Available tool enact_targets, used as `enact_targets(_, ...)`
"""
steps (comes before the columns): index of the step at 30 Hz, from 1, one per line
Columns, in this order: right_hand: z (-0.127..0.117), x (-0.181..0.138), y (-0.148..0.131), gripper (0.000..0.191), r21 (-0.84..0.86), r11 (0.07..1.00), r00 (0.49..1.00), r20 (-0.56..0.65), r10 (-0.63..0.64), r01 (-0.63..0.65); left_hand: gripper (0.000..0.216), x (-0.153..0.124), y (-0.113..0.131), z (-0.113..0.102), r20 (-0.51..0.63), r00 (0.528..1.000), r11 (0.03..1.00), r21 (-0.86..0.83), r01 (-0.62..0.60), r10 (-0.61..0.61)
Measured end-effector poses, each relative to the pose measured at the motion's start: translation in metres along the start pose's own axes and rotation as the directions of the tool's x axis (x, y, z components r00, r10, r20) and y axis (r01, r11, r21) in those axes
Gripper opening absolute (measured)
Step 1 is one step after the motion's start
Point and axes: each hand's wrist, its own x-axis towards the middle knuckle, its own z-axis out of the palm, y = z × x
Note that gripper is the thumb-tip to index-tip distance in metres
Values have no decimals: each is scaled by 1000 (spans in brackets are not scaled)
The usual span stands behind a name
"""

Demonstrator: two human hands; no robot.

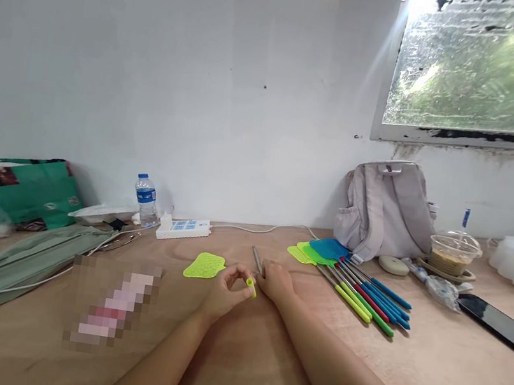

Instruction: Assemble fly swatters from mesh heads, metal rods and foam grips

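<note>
Plywood table (428, 372) beneath a white wall: left hand (222, 293) pinches a light, stiff yellow-green grip (251, 287) at mid-table; right hand (275, 280) curls beside it, its fingers' state unclear, near a thin metal rod (257, 258).

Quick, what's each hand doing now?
Left hand: pinching a yellow-green handle.
Right hand: closed on a metal rod.

— Where do the hands sit?
— Mid-table (441, 381), the left hand (224, 294) just left of the right hand (274, 280).
— And the swatter head (204, 266)?
— Lying on the table just left of them, before the power strip (184, 228).
— To the right?
— A bundle of swatters (353, 277), the backpack (387, 210) behind it, against the wall.
— The bottle (145, 200)?
— Left of the strip.
</note>
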Motion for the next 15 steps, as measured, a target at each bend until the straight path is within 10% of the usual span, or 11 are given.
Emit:
enact_targets(10, -13, -33, 43, 26, -19, 993, 992, 49, -113, 114, 21, -8, 21, 13, 288, 930, 904, 290, -313, 229)
enact_targets(15, -21, -49, 61, 22, 543, 838, 985, -169, 35, 64, 22, -12, 23, 19, 352, 922, 920, 282, -271, 164)
